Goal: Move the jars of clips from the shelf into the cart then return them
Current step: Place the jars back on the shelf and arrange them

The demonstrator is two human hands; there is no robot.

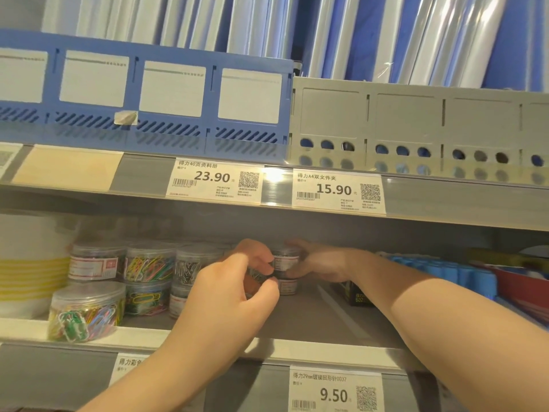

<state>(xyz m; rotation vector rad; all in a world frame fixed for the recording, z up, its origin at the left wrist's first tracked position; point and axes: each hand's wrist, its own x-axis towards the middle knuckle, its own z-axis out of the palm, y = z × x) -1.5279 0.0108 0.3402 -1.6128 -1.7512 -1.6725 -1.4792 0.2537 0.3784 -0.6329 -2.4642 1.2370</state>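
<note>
Fingers (261, 285) of left hand (234, 295) found curled around small clear plastic jar of silver clips (255, 276), thumb and fingertips closed on its sides, jar largely hidden behind knuckles. Right hand (320, 263) reached deeper, fingers spread and wrapped about upper clear jar with white label (285, 261); contact along far side not visible. Labelled jar noted stacked on second similar jar (286, 286), both well back on grey metal shelf (312, 319).

Risks judged from this position:
- Stack liable to topple if upper jar dragged rather than lifted clear; lower jar unsecured.
- Neighbouring stacked jars of silver clips (190, 269) just beside left knuckles; likely knocked on withdrawal.
- Jars of coloured paper clips (148, 266) further left, and front jar of coloured clips (86, 313) near shelf lip, exposed to sweep of left forearm.
- Smooth round walls and pinch-type hold judged prone to slip.
- Low clearance under upper shelf edge with price tags (338, 190); lids could catch if raised too high.

Cart not in view; whether jars outbound or returning could not be told.
</note>
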